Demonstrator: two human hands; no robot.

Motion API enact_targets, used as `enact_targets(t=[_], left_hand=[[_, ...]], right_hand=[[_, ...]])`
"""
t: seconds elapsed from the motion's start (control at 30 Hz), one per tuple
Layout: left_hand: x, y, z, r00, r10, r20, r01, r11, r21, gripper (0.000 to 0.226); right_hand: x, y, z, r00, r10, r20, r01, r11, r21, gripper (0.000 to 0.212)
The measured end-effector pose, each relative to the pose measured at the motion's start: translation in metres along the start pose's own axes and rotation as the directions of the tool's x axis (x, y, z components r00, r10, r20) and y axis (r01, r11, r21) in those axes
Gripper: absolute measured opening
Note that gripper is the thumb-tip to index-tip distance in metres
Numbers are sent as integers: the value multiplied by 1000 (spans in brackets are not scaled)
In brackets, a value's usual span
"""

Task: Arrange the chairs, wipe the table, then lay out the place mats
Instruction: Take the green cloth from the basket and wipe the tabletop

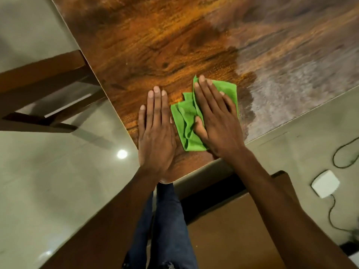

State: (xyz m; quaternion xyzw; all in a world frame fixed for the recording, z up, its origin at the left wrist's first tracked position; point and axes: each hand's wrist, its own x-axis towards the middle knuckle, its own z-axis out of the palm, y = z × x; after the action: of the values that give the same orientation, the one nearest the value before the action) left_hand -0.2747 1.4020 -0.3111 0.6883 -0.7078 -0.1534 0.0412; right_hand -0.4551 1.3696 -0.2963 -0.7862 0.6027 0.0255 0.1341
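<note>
A wooden table (155,45) fills the upper part of the view, its near corner pointing toward me. A green cloth (185,121) lies crumpled near that corner. My right hand (215,121) lies flat on the cloth, fingers together and pressing it to the wood. My left hand (155,133) rests flat on the bare tabletop just left of the cloth, holding nothing. Right of the cloth the tabletop looks dull and greyish (291,84); left of it the wood is shiny orange-brown.
A wooden chair (44,90) stands at the table's left edge. Another chair seat (233,230) is below the table's near right edge, by my legs. On the tiled floor at the right lie a white box (325,183) and a dark cable (343,152).
</note>
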Motion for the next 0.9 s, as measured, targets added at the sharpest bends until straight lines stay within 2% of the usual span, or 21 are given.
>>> enact_targets(t=[0.13, 0.23, 0.4, 0.57, 0.7, 0.8, 0.9], left_hand=[[0, -1, 0, 1000, 12, 14, -12, 999, 35, 61], [-1, -1, 0, 1000, 9, 19, -10, 998, 62, 64], [1, 2, 1, 1000, 10, 15, -10, 998, 56, 65], [1, 3, 2, 1000, 10, 24, -11, 999, 53, 65], [3, 4, -1, 1000, -7, 19, 7, 1000, 20, 64], [2, 7, -3, 1000, -13, 5, 14, 999, -31, 61], [2, 11, -6, 1000, -16, -13, 15, 998, -63, 61]], right_hand=[[56, 9, -16, 994, -109, 6, 108, 994, 8, 78], [60, 1, -16, 999, -52, 0, 52, 997, 50, 72], [38, -4, -9, 1000, 8, -14, -8, 1000, 3, 71], [-31, 34, -5, 993, -59, 105, 64, 997, -41, 74], [-34, 55, -5, 979, -136, 150, 137, 991, 1, 75], [-6, 63, -12, 978, -181, 100, 179, 983, 30, 70], [49, 67, -24, 987, -160, -8, 161, 984, 74, 65]])
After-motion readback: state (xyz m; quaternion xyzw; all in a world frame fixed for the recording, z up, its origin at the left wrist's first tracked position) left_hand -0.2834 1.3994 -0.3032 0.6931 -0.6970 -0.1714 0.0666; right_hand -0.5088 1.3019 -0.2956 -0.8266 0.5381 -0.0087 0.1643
